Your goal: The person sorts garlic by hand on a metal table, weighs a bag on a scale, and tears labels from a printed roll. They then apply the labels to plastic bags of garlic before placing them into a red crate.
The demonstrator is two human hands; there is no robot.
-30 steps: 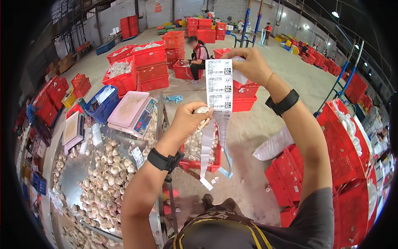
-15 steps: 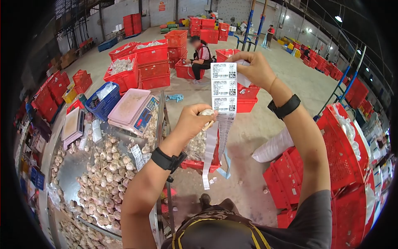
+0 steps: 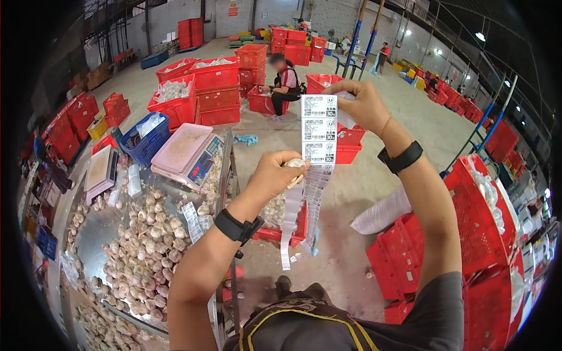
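Observation:
A long strip of printed white labels (image 3: 319,130) hangs in front of me, several labels facing up and its lower tails dangling over a red crate. My right hand (image 3: 364,109) pinches the strip's upper end, where part of it folds back behind the fingers. My left hand (image 3: 274,176) is closed around what looks like a garlic bulb (image 3: 294,165), its thumb and fingertip at the strip's left edge. Below left, many loose garlic bulbs (image 3: 146,251) cover the metal table (image 3: 96,248), along with a short label piece (image 3: 192,221).
A pink-topped scale (image 3: 182,146), a second scale (image 3: 100,172) and a blue basket (image 3: 146,143) stand on the table. Red crates (image 3: 218,96) are stacked ahead, others (image 3: 480,216) on my right beside a white sack (image 3: 383,209). A person (image 3: 284,88) crouches by a crate.
The strip and both hands sit slightly lower in view, with the right hand a little further right. Both hands keep their grip; the view has shifted slightly.

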